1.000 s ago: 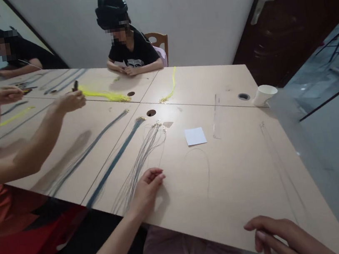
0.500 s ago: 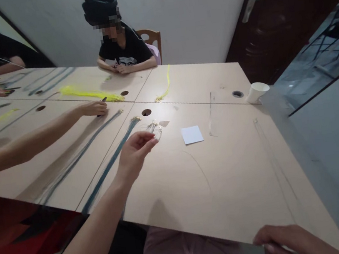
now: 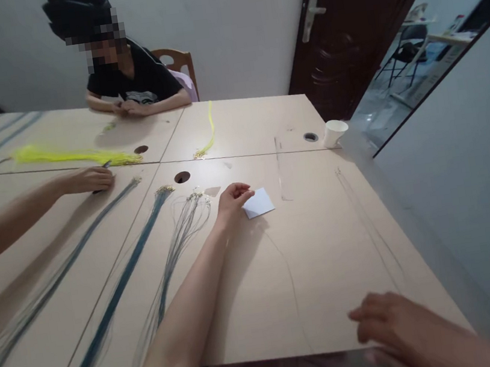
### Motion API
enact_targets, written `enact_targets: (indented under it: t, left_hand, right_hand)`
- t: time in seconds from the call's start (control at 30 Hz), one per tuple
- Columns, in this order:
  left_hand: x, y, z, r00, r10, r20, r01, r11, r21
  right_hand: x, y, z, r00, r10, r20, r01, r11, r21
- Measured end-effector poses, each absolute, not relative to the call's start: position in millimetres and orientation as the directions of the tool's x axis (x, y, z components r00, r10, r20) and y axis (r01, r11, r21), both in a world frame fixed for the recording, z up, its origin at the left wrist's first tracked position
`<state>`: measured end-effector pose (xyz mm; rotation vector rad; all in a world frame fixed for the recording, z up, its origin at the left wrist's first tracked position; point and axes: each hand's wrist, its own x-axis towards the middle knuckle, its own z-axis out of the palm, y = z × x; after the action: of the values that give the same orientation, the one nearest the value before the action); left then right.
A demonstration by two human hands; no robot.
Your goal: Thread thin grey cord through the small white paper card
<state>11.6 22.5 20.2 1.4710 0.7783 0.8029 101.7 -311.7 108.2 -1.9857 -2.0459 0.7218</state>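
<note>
From the head camera, I see the person's left hand (image 3: 235, 202) stretched out over the pale wood-grain bench (image 3: 333, 226), its thumb and forefinger drawn close together above the left edge of a flat white paper-like square (image 3: 261, 204). I cannot tell whether a fine end is pinched between those fingertips, nor whether they touch the square. A single thin greyish cord (image 3: 293, 286) begins near this hand's shadow and curves down the bench toward the person's lap.

The right hand (image 3: 390, 324) is blurred above the front of the bench, its fingers part-bent; I cannot make out whether it holds anything. Beyond it lies a pair of thin dark cords (image 3: 370, 222) joined at a small metal-looking end.

Just left of the outstretched arm lies a loose bundle of fine grey cords (image 3: 176, 245) with gold-coloured ends, and beside that a thick teal cord bundle (image 3: 125, 276). A narrow clear strip (image 3: 279, 169) lies to the right of the square, and a white paper cup (image 3: 333, 133) stands tilted at the far right edge.

Farther left, a co-worker's hand (image 3: 89, 180) is at a bright yellow cord bundle (image 3: 72, 156). Across the bench sits a person in a black T-shirt (image 3: 139, 80), forearms resting on it.
</note>
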Motion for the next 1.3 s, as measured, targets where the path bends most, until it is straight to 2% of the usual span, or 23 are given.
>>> enact_targets:
  t: [0.07,0.13,0.2,0.27,0.33,0.4,0.47,0.6,0.7,0.93,1.3]
  left_hand:
    - [9,28,14,0.531,0.847,0.02,0.006,-0.028,1.0]
    - [9,32,12,0.527,0.85,0.011,-0.012,-0.005,1.0]
    - [9,36,10,0.521,0.853,0.011,-0.037,0.01,0.999]
    - [9,38,9,0.511,0.859,0.014,-0.057,0.018,0.998]
    - [10,41,6,0.497,0.868,0.013,-0.075,0.028,0.997]
    - [11,45,3,0.482,0.876,0.011,-0.088,0.036,0.995]
    - [13,48,0,0.477,0.879,0.011,-0.083,0.033,0.996]
    - [17,50,-4,0.48,0.877,0.007,-0.058,0.023,0.998]
    - [19,49,-7,0.496,0.868,0.015,-0.027,-0.002,1.0]
    - [22,45,-8,0.491,0.868,0.074,0.077,-0.127,0.989]
    - [20,45,-11,0.516,0.85,0.103,0.09,-0.173,0.981]
  right_hand:
    - [117,-276,119,-0.035,0.977,-0.212,0.854,-0.081,-0.514]
    - [129,-229,117,0.008,0.988,-0.153,0.77,-0.104,-0.63]
    - [135,-177,101,0.136,0.99,0.041,0.704,-0.067,-0.707]
    - [137,-128,77,0.26,0.945,0.2,0.647,-0.017,-0.763]
    - [137,-88,52,0.373,0.888,0.267,0.565,0.01,-0.825]
    - [135,-60,31,0.446,0.865,0.23,0.458,0.0,-0.889]
    - [133,-44,14,0.461,0.877,0.135,0.307,-0.015,-0.951]
    - [131,-37,-5,0.464,0.886,0.021,0.105,-0.031,-0.994]
    - [132,-37,-9,0.474,0.88,0.026,0.098,-0.023,-0.995]
    - [138,-37,-14,0.487,0.866,0.117,0.195,0.023,-0.98]
    - [138,-39,-15,0.462,0.869,0.178,0.301,0.035,-0.953]
